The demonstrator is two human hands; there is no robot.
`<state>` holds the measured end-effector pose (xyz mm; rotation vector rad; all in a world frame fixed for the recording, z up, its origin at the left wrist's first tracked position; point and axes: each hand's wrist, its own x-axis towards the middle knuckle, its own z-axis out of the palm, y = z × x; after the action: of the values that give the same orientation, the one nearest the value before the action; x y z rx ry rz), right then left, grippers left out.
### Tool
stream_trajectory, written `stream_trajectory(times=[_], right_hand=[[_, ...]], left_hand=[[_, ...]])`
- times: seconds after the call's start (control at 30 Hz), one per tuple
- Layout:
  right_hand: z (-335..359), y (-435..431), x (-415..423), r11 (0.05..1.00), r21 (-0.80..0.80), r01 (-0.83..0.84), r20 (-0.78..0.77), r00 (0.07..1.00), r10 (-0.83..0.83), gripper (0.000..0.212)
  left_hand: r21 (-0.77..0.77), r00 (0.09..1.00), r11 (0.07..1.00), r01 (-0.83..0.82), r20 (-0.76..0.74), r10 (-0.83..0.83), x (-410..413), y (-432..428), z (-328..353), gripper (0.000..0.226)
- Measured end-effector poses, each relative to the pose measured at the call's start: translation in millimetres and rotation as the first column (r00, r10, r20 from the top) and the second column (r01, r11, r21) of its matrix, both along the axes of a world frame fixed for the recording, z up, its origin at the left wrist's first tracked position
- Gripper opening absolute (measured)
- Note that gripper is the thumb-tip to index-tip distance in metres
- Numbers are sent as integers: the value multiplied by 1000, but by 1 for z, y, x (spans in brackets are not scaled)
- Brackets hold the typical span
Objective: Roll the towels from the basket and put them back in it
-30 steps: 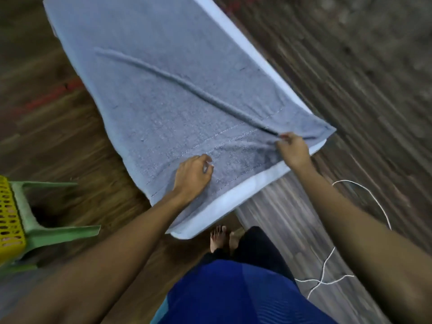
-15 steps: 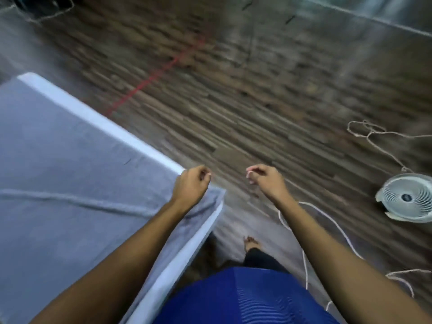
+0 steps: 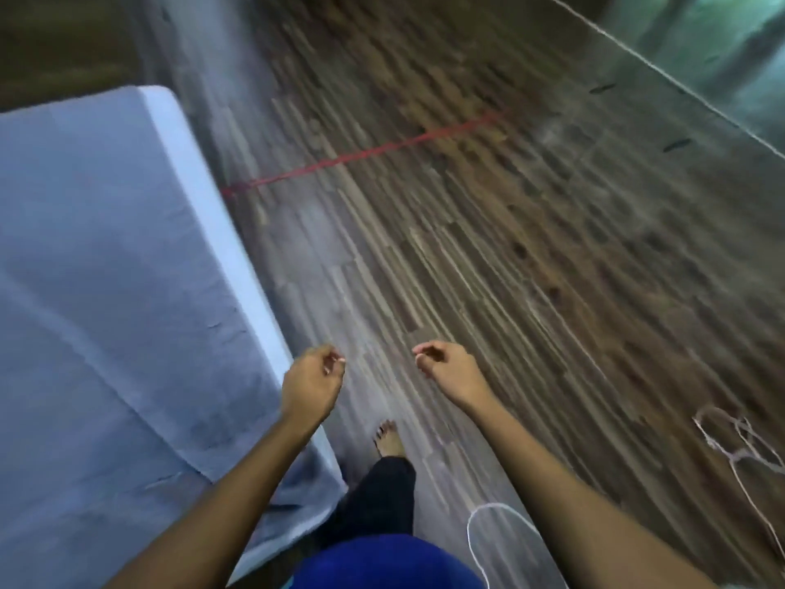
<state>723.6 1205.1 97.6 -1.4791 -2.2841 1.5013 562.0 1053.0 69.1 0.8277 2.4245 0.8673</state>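
The grey towel point(image 3: 106, 291) lies spread flat over the table point(image 3: 199, 193), one corner drooping off its near right edge. Just right of that edge the left hand point(image 3: 312, 384) hangs with fingers loosely curled, apparently empty, though motion blur softens it. Farther right of the table, the right hand point(image 3: 450, 369) is likewise loosely curled, holding nothing, above the floor point(image 3: 531, 248).

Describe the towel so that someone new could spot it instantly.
Look to the white-edged raised surface filling the view's left. Spread flat over it lies the grey-blue terry towel. Its pale, creased fabric stands apart from the brown wood-plank floor alongside.
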Motion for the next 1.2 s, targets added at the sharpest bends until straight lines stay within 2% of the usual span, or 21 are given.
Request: stream_trajectory(times=[0.1, 0.23, 0.4, 0.57, 0.67, 0.77, 0.87, 0.93, 1.03, 1.2], right_hand=[[-9, 16, -61, 972, -19, -233, 46, 971, 233, 18], [-21, 20, -132, 850, -58, -523, 100, 844, 526, 14], [-34, 8, -196, 573, -113, -812, 116, 562, 819, 13], [-49, -16, -243, 190, -71, -979, 192, 173, 966, 21], [-60, -26, -270, -94, -1, -996, 259, -91, 961, 27], [-74, -26, -304, -380, 142, -914, 333, -318, 888, 35], [-84, -17, -343, -561, 252, -788, 423, -432, 797, 42], [-87, -8, -372, -665, 321, -675, 448, -510, 734, 43], [-85, 4, -410, -709, 400, -580, 448, -551, 704, 45], [-84, 17, -477, -745, 381, -547, 455, -591, 666, 61]], left_hand=[[36, 966, 965, -258, 3, 258, -29, -14, -22, 6], [-43, 836, 838, -544, 62, 546, -40, -38, -49, 6], [-166, 683, 683, -711, 64, 727, -2, -50, -75, 29], [-199, 650, 627, -753, -76, 756, 35, -34, -75, 49], [-206, 583, 556, -805, -107, 805, 40, -18, -70, 51], [-189, 529, 499, -846, -180, 829, 43, -3, -71, 48], [-180, 440, 408, -895, -203, 875, 44, 11, -78, 46], [-210, 336, 295, -932, -202, 920, 42, 25, -81, 45], [-246, 235, 178, -953, -222, 946, 35, 38, -75, 46], [-296, 76, -13, -955, -288, 955, 14, 50, -62, 43]])
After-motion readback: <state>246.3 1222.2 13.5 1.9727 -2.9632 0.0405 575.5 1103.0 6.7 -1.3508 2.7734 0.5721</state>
